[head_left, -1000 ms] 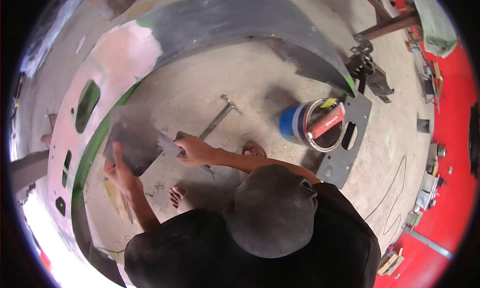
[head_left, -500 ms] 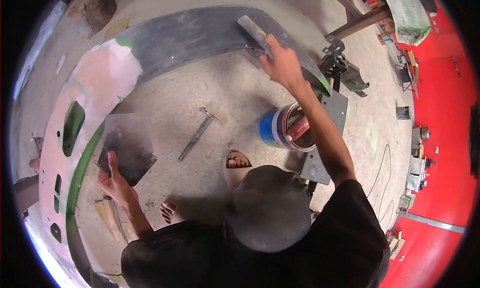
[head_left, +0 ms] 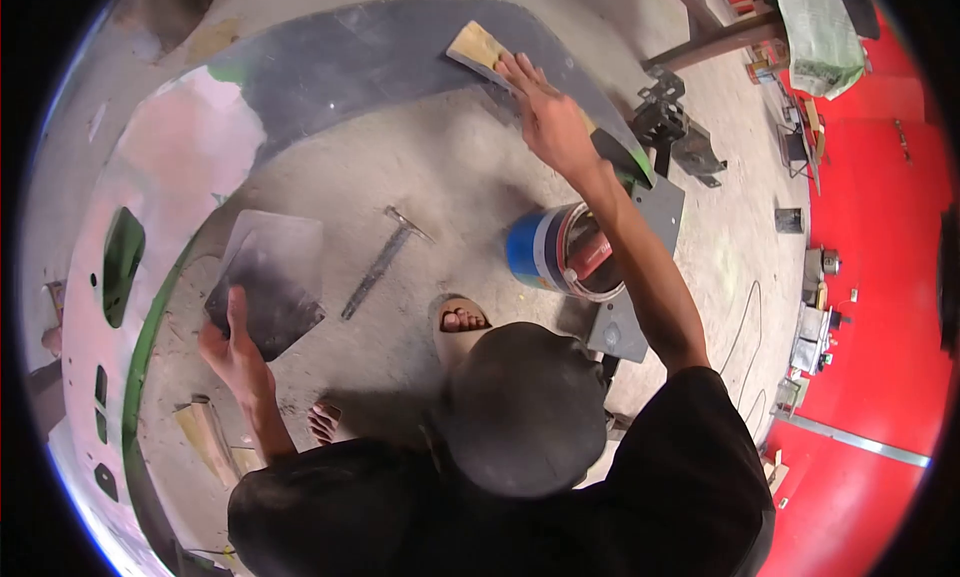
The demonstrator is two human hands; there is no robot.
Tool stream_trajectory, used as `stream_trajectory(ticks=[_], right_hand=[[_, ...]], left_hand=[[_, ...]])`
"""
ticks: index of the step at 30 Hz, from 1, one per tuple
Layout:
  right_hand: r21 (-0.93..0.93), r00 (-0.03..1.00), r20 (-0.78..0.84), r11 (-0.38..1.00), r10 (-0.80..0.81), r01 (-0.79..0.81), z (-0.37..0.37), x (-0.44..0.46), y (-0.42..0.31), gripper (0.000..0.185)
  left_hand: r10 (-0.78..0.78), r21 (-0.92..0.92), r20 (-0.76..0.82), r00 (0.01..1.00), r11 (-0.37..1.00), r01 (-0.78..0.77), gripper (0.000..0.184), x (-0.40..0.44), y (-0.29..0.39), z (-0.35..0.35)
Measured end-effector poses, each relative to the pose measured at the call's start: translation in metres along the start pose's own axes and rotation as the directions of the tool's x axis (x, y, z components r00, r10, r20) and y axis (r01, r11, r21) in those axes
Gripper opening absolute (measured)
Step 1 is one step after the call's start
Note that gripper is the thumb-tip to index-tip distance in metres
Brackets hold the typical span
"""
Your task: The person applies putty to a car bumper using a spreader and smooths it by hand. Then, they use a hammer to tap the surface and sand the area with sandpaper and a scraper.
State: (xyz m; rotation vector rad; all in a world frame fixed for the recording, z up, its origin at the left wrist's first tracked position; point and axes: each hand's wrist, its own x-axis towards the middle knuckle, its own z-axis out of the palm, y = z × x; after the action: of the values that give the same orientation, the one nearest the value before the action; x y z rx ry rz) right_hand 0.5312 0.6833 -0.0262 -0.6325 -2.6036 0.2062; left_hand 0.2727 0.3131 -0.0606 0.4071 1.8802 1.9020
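Note:
My right hand [head_left: 552, 125] holds a long sanding block [head_left: 478, 49] with a yellowish face, its fingers laid over the near end. The block rests on the grey part of a large curved car bumper [head_left: 350, 57], near its right end. My left hand [head_left: 240, 352] grips the lower left edge of a thin, flat, dark grey sheet [head_left: 275, 277], thumb on top. The sheet is glossy and paler in its upper part and stays above the floor, beside the bumper's pinkish-white part with green inner edge.
A hammer [head_left: 380, 267] lies on the concrete floor. Near my right forearm stands a blue and white bucket [head_left: 530, 247] with a red object inside. Dark metal brackets [head_left: 680, 127] are beyond the bumper's right end. Wooden pieces [head_left: 205, 437] lie below my left hand.
My right hand and the sanding block have shifted slightly up and left, and the block's yellowish face shows more. The fingers lie flatter. The sheet in my left hand has tilted.

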Motion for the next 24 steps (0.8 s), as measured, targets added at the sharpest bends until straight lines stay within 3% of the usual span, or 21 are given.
stream_trajectory(ticks=[5, 8, 12, 13, 16, 17, 20, 21, 24], right_hand=[[-0.049, 0.997, -0.025, 0.996, 0.076, -0.077, 0.004, -0.019, -0.003, 0.053], [-0.088, 0.997, 0.003, 0.993, 0.079, -0.078, 0.007, 0.007, 0.002, 0.051], [-0.088, 0.998, 0.029, 0.995, 0.059, -0.056, -0.001, -0.017, -0.012, 0.048], [-0.121, 1.0, 0.009, 0.993, -0.009, 0.01, -0.003, -0.022, -0.013, 0.043], [-0.116, 0.99, 0.053, 0.985, 0.133, -0.127, 0.003, 0.005, 0.001, 0.044], [-0.116, 0.998, -0.032, 0.991, 0.063, -0.066, 0.013, 0.019, 0.013, 0.047], [-0.083, 0.999, 0.005, 0.996, 0.044, -0.044, 0.007, 0.016, 0.006, 0.05], [-0.148, 0.991, 0.108, 0.987, 0.081, -0.065, -0.001, 0.0, -0.002, 0.053], [-0.128, 0.995, 0.035, 0.987, -0.094, 0.097, -0.002, -0.01, 0.004, 0.041]], left_hand=[[0.093, 0.024, 0.07, 0.993, 0.995, -0.095, 0.032, -0.008, -0.001, 0.013], [-0.054, -0.018, 0.076, 0.996, 0.998, 0.056, 0.034, -0.011, -0.008, 0.0], [-0.044, 0.009, 0.093, 0.995, 0.999, 0.043, 0.033, -0.007, -0.007, 0.004], [-0.05, 0.013, 0.114, 0.992, 0.999, 0.049, 0.032, -0.009, -0.001, 0.006], [-0.093, 0.003, 0.088, 0.992, 0.996, 0.094, 0.03, -0.011, -0.004, 0.008], [-0.115, 0.002, 0.078, 0.99, 0.993, 0.116, 0.029, -0.011, -0.007, 0.008], [0.032, 0.1, 0.129, 0.991, 0.994, -0.045, 0.03, -0.013, 0.001, 0.016], [0.011, 0.119, 0.143, 0.99, 0.993, -0.028, 0.032, -0.013, 0.002, 0.012], [-0.051, 0.091, 0.111, 0.992, 0.995, 0.041, 0.037, -0.018, 0.001, 0.01]])
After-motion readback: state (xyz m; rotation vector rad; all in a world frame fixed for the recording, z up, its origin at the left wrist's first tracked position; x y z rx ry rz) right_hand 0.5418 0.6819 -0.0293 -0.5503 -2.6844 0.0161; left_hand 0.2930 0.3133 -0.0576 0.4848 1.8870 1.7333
